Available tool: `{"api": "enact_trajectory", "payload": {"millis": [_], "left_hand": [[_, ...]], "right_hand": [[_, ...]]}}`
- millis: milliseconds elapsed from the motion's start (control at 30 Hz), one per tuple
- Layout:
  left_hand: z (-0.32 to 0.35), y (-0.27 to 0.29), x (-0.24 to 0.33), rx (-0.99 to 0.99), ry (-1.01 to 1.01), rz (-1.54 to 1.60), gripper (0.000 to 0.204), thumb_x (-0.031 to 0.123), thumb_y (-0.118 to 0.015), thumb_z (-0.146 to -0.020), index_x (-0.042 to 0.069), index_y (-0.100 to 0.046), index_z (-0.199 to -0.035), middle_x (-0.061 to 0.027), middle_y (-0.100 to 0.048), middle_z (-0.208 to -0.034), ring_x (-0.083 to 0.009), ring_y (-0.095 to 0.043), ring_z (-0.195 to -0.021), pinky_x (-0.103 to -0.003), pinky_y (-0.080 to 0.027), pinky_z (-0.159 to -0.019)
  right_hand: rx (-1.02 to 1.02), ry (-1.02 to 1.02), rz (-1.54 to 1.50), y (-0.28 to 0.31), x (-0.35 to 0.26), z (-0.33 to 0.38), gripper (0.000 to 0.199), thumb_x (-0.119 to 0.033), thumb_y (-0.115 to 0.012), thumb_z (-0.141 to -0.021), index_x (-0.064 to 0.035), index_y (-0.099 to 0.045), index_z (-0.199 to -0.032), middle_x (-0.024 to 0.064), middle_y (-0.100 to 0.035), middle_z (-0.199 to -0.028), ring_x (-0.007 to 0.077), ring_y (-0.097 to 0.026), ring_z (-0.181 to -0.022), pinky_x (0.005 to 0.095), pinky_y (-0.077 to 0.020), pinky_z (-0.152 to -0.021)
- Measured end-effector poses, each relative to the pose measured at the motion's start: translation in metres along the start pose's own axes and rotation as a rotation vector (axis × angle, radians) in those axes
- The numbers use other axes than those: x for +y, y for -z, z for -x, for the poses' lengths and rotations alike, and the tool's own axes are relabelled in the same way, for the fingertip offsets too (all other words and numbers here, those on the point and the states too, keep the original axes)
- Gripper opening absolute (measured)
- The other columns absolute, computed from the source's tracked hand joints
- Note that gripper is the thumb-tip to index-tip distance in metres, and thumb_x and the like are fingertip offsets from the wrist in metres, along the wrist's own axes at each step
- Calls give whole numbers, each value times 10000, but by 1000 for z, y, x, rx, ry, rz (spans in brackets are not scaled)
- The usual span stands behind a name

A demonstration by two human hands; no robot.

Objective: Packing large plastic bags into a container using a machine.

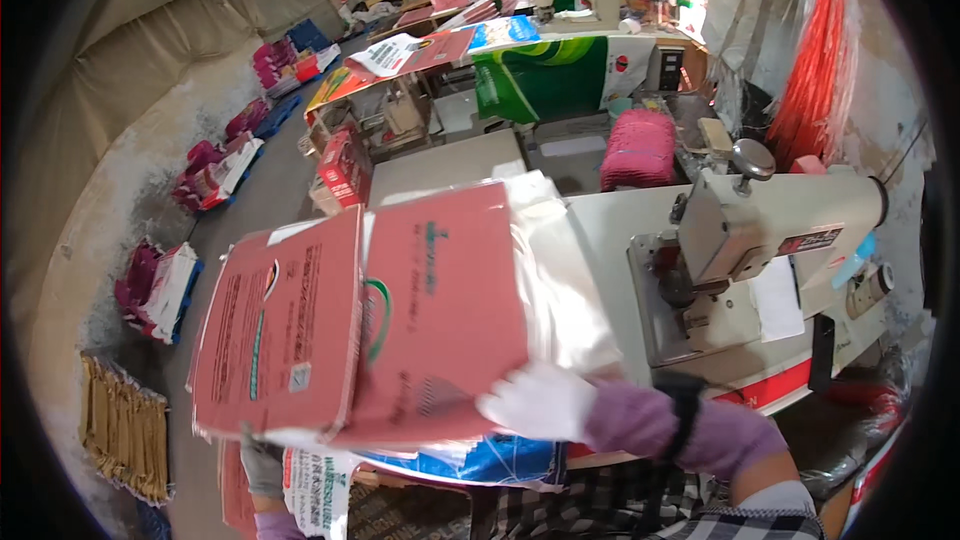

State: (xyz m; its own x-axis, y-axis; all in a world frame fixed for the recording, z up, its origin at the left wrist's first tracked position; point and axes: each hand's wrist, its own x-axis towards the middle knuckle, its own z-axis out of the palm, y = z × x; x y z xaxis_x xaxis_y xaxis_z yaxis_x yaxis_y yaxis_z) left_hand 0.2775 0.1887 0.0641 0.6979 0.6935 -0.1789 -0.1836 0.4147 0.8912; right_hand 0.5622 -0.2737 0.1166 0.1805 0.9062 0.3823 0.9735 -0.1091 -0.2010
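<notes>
Two flat red printed sacks lie side by side in front of me, the left sack [278, 330] overlapping the right sack [440, 310]. My right hand [540, 402], in a white glove, is closed on the lower right corner of the right sack; its thumb is hidden. The print on that sack is smeared. At the lower left edge of the left sack, my left hand [262, 465] in a grey glove has its fingers closed on the edge, partly hidden. White sacks [570, 280] lie beneath and to the right.
A white industrial sewing machine [770, 215] stands on the table at right. Behind are a pink bundle [638, 148] and a green printed sheet [540, 75]. Red strands [815, 70] hang at the far right. Bundles [160, 290] line the left wall; blue-printed sacks [500, 460] lie near me.
</notes>
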Motion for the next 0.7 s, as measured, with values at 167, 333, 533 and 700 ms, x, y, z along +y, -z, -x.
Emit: {"api": "enact_trajectory", "payload": {"millis": [167,333,533,700], "left_hand": [[13,-44,-49,124,-238,-367,789,-89,-630,-787,66,-268,-1471,-106,-446,-1378,-242,-484,-1226,-392,-444,-1021],[67,-159,-102,-350,-800,-1318,818,125,-736,-739,11,-328,-1438,-274,-327,-1456,-381,-398,-1323,-501,-387,-1043],[-47,-106,-90,-497,-611,-2205,662,459,-740,-737,70,-546,-1236,-122,-632,-1057,-276,-644,-881,-407,-506,-691],[-183,6,182,496,-438,-2579,208,115,-441,-933,97,-647,-947,-61,-679,-901,-206,-646,-816,-372,-485,-654]], "right_hand": [[-68,-288,-13,-67,-61,138,203,-226,-659,-700,-138,-563,-857,14,-549,-754,184,-622,-748,306,-493,-633],[120,-501,-4,-73,-87,131,319,-139,-645,-679,-150,-606,-995,12,-584,-932,205,-598,-907,361,-469,-761],[176,-572,60,-66,-87,178,480,-169,-673,-719,-179,-600,-1194,53,-543,-1188,271,-519,-1132,429,-413,-937],[160,-625,51,-62,-90,191,505,-253,-686,-784,-192,-559,-1269,104,-529,-1263,314,-506,-1184,455,-418,-958]]}}
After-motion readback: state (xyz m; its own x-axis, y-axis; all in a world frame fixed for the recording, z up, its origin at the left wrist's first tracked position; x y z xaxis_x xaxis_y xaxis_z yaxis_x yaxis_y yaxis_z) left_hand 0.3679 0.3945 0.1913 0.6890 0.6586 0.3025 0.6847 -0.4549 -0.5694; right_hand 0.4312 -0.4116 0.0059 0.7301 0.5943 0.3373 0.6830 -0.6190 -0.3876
